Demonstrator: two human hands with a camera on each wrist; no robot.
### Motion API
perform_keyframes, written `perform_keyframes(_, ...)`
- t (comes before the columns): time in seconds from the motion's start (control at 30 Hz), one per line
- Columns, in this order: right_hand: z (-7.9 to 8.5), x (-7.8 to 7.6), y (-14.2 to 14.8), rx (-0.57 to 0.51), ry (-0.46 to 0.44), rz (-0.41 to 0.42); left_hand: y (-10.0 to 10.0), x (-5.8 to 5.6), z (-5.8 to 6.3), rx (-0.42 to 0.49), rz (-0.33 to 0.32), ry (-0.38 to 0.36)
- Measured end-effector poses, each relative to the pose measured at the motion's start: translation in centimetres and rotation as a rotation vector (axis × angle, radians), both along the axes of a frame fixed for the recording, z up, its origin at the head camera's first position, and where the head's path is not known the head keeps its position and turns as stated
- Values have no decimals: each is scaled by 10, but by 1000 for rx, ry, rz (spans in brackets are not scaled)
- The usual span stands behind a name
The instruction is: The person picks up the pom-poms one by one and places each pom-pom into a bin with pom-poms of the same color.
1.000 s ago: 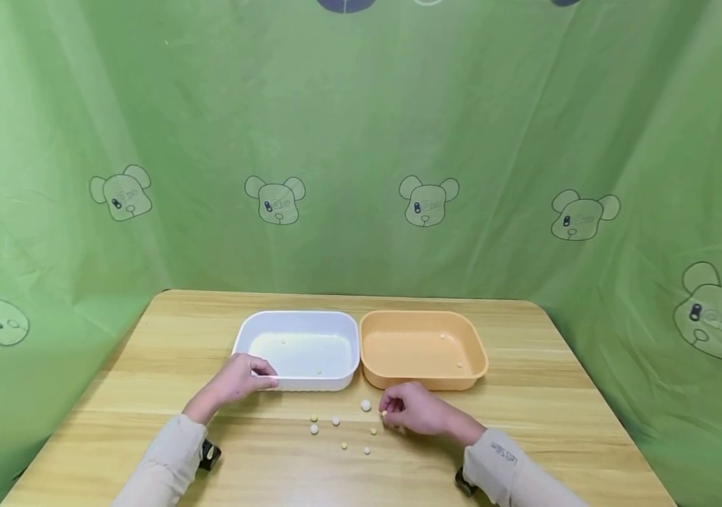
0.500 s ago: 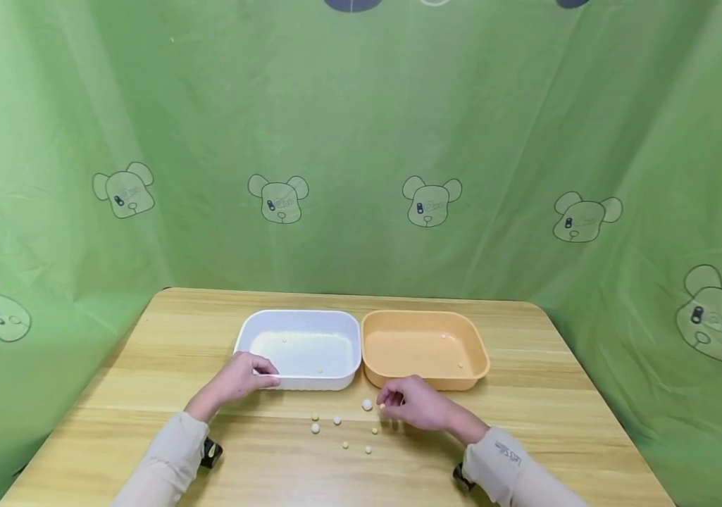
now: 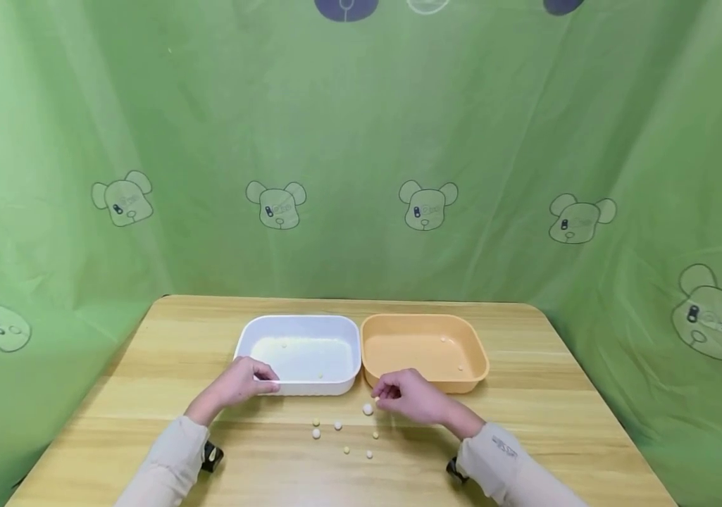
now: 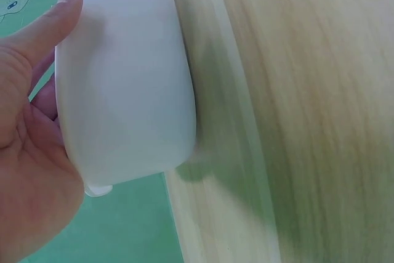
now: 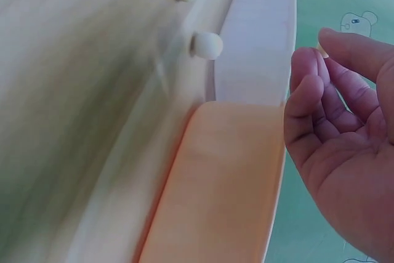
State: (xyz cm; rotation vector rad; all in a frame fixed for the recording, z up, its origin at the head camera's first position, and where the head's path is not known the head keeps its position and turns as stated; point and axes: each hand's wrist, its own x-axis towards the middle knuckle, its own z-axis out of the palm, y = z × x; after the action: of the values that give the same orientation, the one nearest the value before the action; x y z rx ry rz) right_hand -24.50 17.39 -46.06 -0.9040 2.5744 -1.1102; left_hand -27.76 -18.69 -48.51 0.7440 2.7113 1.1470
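My left hand (image 3: 240,382) grips the near wall of a white plastic tray (image 3: 316,388), thumb outside and fingers over the rim. In the left wrist view the thumb (image 4: 66,12) presses on the tray's outer side. My right hand (image 3: 414,398) pinches a small yellow ball (image 5: 322,51) between thumb and fingertips, in front of the orange tray (image 3: 456,386). Just left of those fingertips a larger white ball (image 3: 368,409) lies on the table. Two tiny balls sit in the white tray, and two pale ones in the orange tray.
The trays stand side by side on a wooden table (image 3: 145,394). Several small balls lie scattered in front of them, among them a yellow ball (image 3: 346,450) and a white ball (image 3: 316,434). A green curtain (image 3: 348,127) encloses the table's back and sides.
The right hand has risen slightly and shifted left with the yellow ball, up to the orange tray's front corner. My left hand has stayed on the white tray.
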Motion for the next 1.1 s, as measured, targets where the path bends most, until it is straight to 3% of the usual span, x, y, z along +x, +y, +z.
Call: perform_keyframes(1.1,22,-36,-30,-9,6,-64,-1,-1,-2,2,9,-16)
